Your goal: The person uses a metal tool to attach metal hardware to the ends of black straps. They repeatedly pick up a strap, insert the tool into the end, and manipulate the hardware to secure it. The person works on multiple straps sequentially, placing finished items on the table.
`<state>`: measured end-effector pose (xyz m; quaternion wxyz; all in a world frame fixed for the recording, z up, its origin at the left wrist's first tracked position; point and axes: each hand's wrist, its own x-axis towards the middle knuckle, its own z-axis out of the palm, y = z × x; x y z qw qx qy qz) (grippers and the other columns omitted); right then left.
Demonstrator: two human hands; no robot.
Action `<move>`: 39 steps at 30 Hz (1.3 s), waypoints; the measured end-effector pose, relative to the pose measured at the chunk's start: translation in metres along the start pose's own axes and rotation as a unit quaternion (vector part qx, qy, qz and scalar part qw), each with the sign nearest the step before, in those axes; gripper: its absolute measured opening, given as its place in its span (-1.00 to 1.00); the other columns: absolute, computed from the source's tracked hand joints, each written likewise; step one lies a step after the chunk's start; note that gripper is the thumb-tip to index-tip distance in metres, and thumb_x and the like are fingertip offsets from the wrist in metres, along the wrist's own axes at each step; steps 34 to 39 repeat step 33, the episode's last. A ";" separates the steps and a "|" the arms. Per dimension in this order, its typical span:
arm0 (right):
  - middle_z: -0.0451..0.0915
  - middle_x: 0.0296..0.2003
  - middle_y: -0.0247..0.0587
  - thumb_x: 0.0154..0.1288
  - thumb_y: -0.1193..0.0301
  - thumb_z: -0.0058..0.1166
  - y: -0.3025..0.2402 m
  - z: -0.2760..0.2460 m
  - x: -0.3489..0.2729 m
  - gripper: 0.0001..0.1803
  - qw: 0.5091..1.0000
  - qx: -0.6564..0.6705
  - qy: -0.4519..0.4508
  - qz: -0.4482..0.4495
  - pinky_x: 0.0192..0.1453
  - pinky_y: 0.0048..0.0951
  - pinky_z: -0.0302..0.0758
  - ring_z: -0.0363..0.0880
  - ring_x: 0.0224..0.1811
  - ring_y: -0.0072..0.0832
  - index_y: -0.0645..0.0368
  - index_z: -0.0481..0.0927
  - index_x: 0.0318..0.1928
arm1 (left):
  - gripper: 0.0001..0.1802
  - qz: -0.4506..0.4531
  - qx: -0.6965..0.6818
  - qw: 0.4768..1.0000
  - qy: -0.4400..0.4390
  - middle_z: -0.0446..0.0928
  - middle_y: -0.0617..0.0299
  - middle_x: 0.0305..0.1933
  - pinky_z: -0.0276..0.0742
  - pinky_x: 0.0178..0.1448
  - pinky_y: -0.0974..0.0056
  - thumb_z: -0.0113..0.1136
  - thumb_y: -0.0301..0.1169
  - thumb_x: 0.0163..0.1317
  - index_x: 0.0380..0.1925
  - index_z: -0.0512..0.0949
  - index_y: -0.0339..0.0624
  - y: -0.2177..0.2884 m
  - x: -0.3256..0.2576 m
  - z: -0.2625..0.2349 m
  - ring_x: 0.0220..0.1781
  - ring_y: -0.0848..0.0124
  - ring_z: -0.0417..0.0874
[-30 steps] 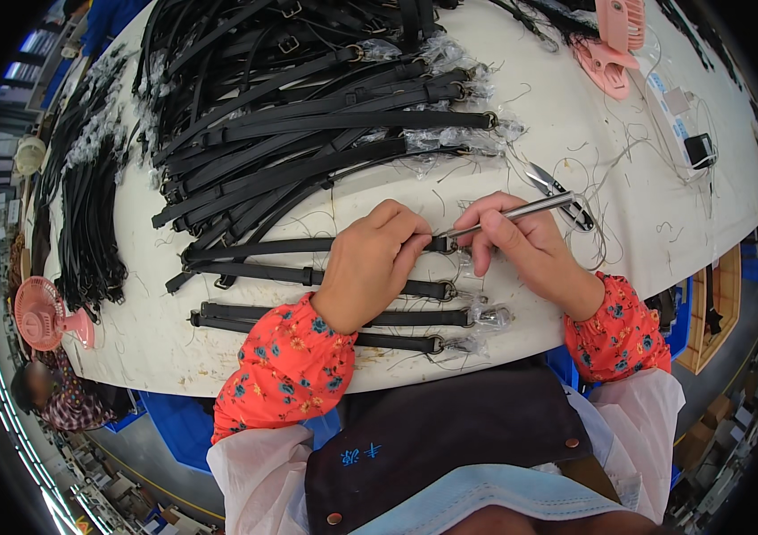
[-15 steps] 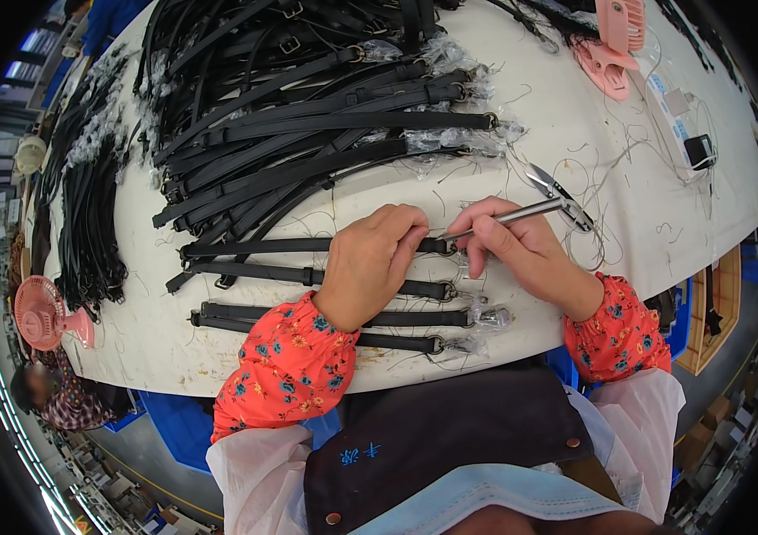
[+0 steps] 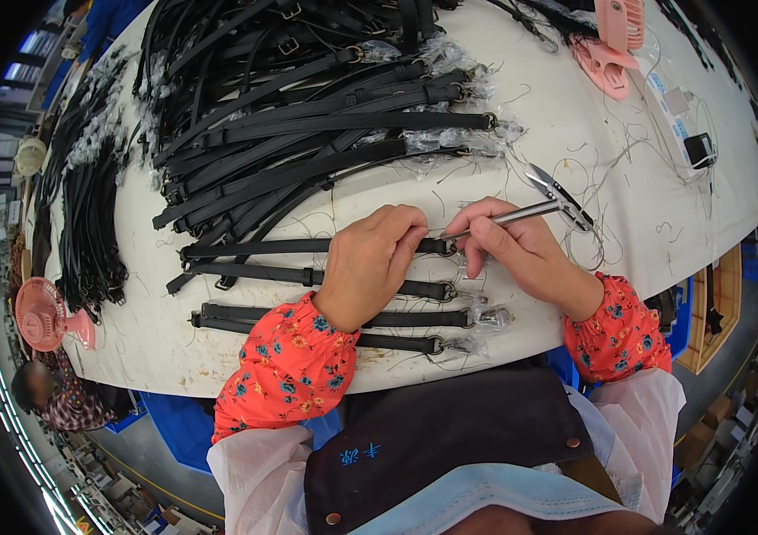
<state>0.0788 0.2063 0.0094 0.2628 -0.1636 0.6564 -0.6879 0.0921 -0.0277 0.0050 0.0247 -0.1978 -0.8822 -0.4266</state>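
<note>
My left hand (image 3: 370, 263) is closed, thumb and fingers pinched at a black leather strap (image 3: 276, 247) near its metal ring end; whether a thread is also pinched there is hidden. In my right hand (image 3: 517, 254) is a slim silver tool (image 3: 529, 210), possibly tweezers, its narrow tip touching or just beside that strap end. Just beyond the tool lie black-handled thread snips (image 3: 559, 198). Below this strap, more black straps lie side by side, one of them a strap (image 3: 397, 342) near the table edge, with clear plastic wrap (image 3: 490, 315) at their ring ends.
A large heap of black straps (image 3: 308, 125) covers the far left of the white table (image 3: 486, 357). Another bundle (image 3: 94, 232) hangs over at left. Pink clip fans (image 3: 38, 312) and a power strip (image 3: 673, 120) stand around the edges. Loose threads lie about; a person sits at far left.
Almost nothing differs. The silver tool and the fingers of my right hand have shifted very slightly; my left hand stays in place.
</note>
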 end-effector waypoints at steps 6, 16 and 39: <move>0.58 -0.49 -0.37 0.69 0.20 -0.13 0.003 0.001 -0.001 -0.63 1.000 0.015 0.013 -0.022 -0.25 -0.54 0.46 0.54 -0.40 -0.65 0.25 0.59 0.05 | -0.95 -0.070 -0.069 0.995 0.022 0.67 0.11 -0.33 0.54 -0.31 0.36 0.14 -0.56 0.47 -0.13 0.54 -0.25 -0.002 -0.003 0.003 -0.45 0.44 0.63; 0.61 -0.41 -0.32 0.71 0.22 -0.17 -0.004 -0.004 -0.005 -0.66 0.985 -0.108 0.092 -0.103 -0.11 -0.52 0.47 0.55 -0.30 -0.62 0.15 0.49 0.23 | -0.88 0.000 0.030 0.994 -0.107 0.65 0.17 -0.36 0.52 -0.16 0.20 0.37 -0.51 0.25 -0.20 0.67 -0.18 -0.006 0.003 -0.028 -0.41 0.27 0.60; 0.69 0.03 -0.14 0.36 0.50 0.21 0.010 -0.012 0.008 -0.65 0.881 -0.378 0.177 -0.224 0.35 -0.10 0.38 0.56 0.21 -0.12 0.04 0.60 0.14 | -0.68 0.063 0.112 0.991 -0.036 0.66 0.18 -0.17 0.42 0.17 0.11 0.43 -0.47 0.16 -0.05 0.68 -0.12 -0.028 0.010 -0.034 -0.06 0.17 0.64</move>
